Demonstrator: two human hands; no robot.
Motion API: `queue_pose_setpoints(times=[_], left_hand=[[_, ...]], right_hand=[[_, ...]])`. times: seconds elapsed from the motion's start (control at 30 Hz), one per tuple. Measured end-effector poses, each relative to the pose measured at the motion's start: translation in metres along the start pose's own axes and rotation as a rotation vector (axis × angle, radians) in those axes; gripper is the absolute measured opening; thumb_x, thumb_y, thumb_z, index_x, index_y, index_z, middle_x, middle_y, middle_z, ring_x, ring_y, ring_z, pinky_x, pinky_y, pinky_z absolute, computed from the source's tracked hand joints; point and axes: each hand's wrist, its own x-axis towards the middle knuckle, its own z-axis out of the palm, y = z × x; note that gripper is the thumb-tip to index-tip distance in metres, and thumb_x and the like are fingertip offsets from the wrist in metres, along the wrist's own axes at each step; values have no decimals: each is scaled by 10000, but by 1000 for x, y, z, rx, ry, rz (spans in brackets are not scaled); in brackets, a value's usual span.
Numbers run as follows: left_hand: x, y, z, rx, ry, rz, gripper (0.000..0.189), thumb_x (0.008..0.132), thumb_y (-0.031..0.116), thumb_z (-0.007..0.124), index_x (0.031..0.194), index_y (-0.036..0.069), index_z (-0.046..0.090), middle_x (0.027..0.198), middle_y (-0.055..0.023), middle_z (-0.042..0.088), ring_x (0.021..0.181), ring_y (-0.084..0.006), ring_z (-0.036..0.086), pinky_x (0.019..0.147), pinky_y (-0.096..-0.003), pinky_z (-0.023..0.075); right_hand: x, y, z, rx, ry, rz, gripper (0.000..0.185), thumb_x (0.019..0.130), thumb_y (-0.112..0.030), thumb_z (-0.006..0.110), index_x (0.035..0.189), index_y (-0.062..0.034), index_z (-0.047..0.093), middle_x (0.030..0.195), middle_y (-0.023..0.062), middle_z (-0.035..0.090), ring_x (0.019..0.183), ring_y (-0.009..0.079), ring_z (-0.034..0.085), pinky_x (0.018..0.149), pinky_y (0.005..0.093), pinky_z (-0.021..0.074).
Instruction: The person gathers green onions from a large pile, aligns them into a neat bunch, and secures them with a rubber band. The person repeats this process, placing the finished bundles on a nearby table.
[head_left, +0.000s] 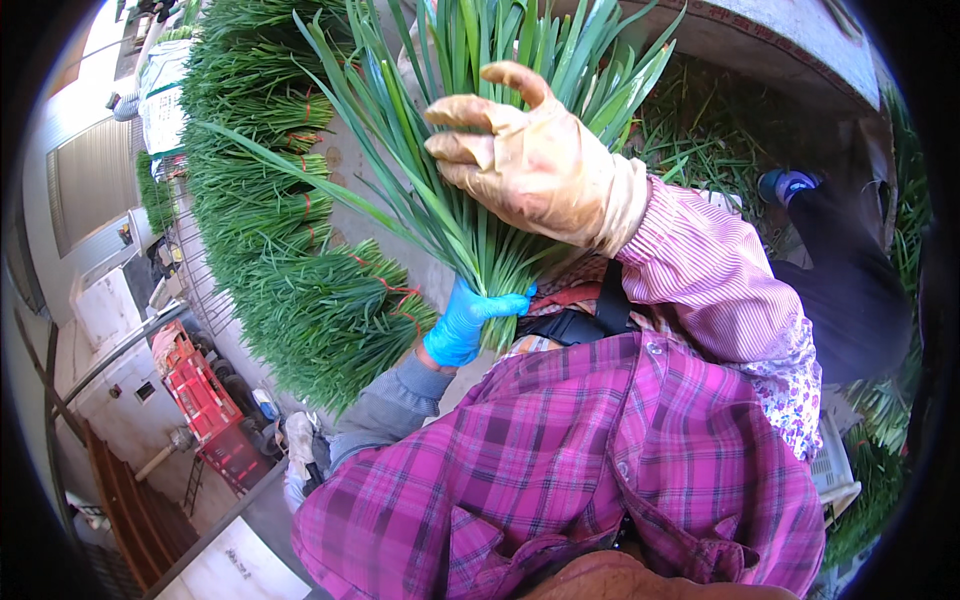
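My left hand (474, 315), in a thin blue glove, is closed around the pale stem ends of a loose bunch of long flat green leaves, which look like garlic chives (450, 202). The leaves fan out away from me toward the top of the view. Over the middle of the bunch is my right hand (536, 154), in a stained cream rubber glove, with its fingers apart and nothing gripped. Whether its palm touches the leaves cannot be made out. Beyond my left hand lie tied bunches of the same greens (330, 307), bound with red ties.
A long row of bundled greens (255, 172) curves along the left. Loose leaf scraps (705, 127) litter the ground at upper right, below a pale board-like edge (780, 37). A person's dark-trousered leg (847, 277) is at right, near a grey plastic crate (829, 465). A red cart-like vehicle (210, 405) stands at far left.
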Motion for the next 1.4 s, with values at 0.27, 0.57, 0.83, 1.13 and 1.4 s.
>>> queue_pose_setpoints(times=[0.27, 0.57, 0.83, 1.13, 1.4], left_hand=[[2, 0, 0, -20, -22, -18, 359, 711, 36, 664, 1060, 4, 584, 912, -83, 622, 792, -178, 595, 696, -298, 500], [6, -6, -1, -43, -44, 22, 443, 713, -3, 663, 1138, -3, 541, 957, -99, 628, 841, -198, 618, 726, -305, 509], [9, -13, -12, -62, -86, -43, 587, 708, -44, 683, 1246, 28, 460, 1035, -99, 618, 902, -209, 622, 782, -321, 520], [-9, -21, -25, 116, -65, -102, 494, 706, 6, 698, 1169, 16, 528, 996, -93, 626, 888, -194, 611, 787, -308, 501], [-15, -31, -30, 16, -91, -138, 499, 691, 45, 706, 1161, 22, 539, 994, -90, 628, 914, -195, 611, 821, -315, 496]], right_hand=[[-12, -6, 5, 48, -81, 111, 255, 738, -147, 644, 983, -166, 576, 938, -39, 599, 1016, 177, 541, 868, 447, 352], [2, -21, 10, -211, -163, 314, 286, 746, -235, 625, 1022, -170, 598, 901, -25, 569, 1009, 197, 524, 850, 443, 391], [4, -21, 8, -113, -124, 346, 91, 688, -208, 644, 756, -148, 644, 1007, 0, 580, 1056, 214, 516, 870, 494, 391], [0, -15, 20, -332, 111, 215, 151, 636, -136, 572, 744, -97, 670, 1153, -12, 573, 1194, 194, 462, 1049, 532, 253], [-2, 41, -47, 536, 557, 426, 215, 675, 148, 530, 797, -11, 608, 747, 69, 626, 726, 143, 589, 664, 238, 460]])
